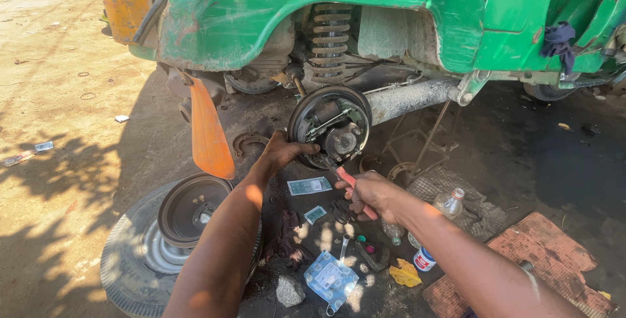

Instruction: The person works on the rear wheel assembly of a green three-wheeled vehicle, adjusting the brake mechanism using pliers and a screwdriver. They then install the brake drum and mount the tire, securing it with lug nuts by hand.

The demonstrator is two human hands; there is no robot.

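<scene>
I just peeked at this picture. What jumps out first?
The big green vehicle fills the top, with a round brake plate bared under it. The left hand grips the plate's left edge, and the right hand works a red-handled tool at its bottom. The removed wheel lies lower left.

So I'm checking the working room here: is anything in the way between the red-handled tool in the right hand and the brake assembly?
Nothing visible blocks it. The right hand holds the red-handled tool with its tip at the lower edge of the brake assembly. The left hand grips the assembly's lower left rim, beside the tool's path.
</scene>
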